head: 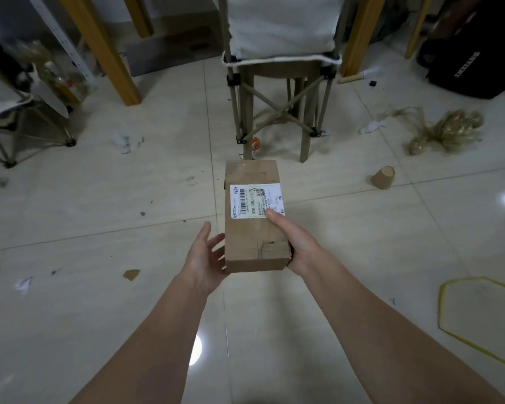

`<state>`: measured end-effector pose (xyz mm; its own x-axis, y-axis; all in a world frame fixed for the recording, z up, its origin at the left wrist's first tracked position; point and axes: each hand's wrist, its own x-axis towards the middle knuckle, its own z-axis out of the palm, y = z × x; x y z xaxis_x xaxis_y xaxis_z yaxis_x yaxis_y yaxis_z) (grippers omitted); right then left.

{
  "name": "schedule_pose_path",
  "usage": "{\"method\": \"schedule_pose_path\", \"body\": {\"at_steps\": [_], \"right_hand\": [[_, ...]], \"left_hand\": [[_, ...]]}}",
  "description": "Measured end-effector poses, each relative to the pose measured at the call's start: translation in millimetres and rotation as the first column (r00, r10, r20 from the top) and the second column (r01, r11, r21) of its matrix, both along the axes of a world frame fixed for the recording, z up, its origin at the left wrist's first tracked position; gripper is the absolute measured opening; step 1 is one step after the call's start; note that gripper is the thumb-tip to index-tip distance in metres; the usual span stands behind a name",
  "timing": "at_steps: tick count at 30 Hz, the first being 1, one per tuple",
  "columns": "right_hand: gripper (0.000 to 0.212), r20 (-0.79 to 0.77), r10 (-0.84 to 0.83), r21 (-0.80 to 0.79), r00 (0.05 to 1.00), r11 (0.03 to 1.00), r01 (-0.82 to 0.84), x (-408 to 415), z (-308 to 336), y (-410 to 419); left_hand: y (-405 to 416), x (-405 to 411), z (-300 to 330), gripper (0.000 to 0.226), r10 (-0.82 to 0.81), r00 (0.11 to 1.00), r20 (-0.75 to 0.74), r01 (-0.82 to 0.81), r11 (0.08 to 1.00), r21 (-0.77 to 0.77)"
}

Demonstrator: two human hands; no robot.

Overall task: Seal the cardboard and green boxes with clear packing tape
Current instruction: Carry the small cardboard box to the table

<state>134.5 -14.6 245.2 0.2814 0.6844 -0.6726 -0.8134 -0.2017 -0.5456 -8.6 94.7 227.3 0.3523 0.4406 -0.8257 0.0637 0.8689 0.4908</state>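
The cardboard box is held up over the tiled floor, near the centre of view, its long side running from six o'clock toward twelve. A white shipping label sits on its top face. The right hand has the grip on it: the thumb lies across the top, reaching the label's lower corner, while the fingers wrap under the right edge, out of sight. The left hand is at the box's eight o'clock, palm turned toward the box's left side, fingers loosely spread; whether the fingertips touch the cardboard cannot be told, and it holds nothing.

No green box and no roll of clear tape show anywhere in view. At twelve o'clock stands a folding chair; at two o'clock a small cardboard tube lies on the floor, and at four o'clock a yellow strapping loop.

The step in hand looks like picking up and positioning the cardboard box, so the sealing proper seems hardly begun. The next move probably calls for steadying the box with both hands, setting it down somewhere flat, then finding the tape, since the near end's flap looks rumpled and wants closing.
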Motion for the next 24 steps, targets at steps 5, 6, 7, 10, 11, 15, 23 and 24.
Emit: {"method": "schedule_pose_path", "body": {"at_steps": [5,6,7,10,11,15,23,24], "right_hand": [[0.042,0.011,0.023,-0.004,1.000,1.000,-0.023,-4,118,8],[0.040,0.016,0.022,0.000,1.000,1.000,-0.022,-4,142,8],[0.037,0.018,0.021,0.014,1.000,1.000,-0.021,-4,167,9],[0.024,0.017,0.013,0.061,1.000,0.998,-0.014,-8,243,8],[0.021,0.018,0.012,0.069,1.000,0.998,-0.013,-10,268,8],[0.019,0.044,0.012,0.094,0.999,0.995,-0.017,-19,364,8],[0.026,0.104,0.023,0.161,0.994,0.986,-0.040,-50,521,13],[0.025,0.110,0.025,0.163,0.994,0.986,-0.043,-55,535,13]], "left_hand": [[6,-2,116,0.020,-0.028,0.993,-0.111,0.035,0.998,0.061],[5,-3,140,0.020,-0.036,0.989,-0.140,0.045,0.997,0.063],[5,-4,165,0.019,-0.041,0.987,-0.159,0.052,0.996,0.067],[4,-8,240,0.017,-0.021,0.989,-0.147,0.033,0.996,0.081],[5,-11,264,0.015,-0.011,0.990,-0.138,0.023,0.996,0.087],[9,-23,360,0.015,0.036,0.993,-0.109,-0.022,0.992,0.124],[15,-56,527,0.017,0.087,0.996,0.000,-0.087,0.985,0.146],[16,-61,542,0.017,0.089,0.996,0.017,-0.090,0.985,0.149]]}}
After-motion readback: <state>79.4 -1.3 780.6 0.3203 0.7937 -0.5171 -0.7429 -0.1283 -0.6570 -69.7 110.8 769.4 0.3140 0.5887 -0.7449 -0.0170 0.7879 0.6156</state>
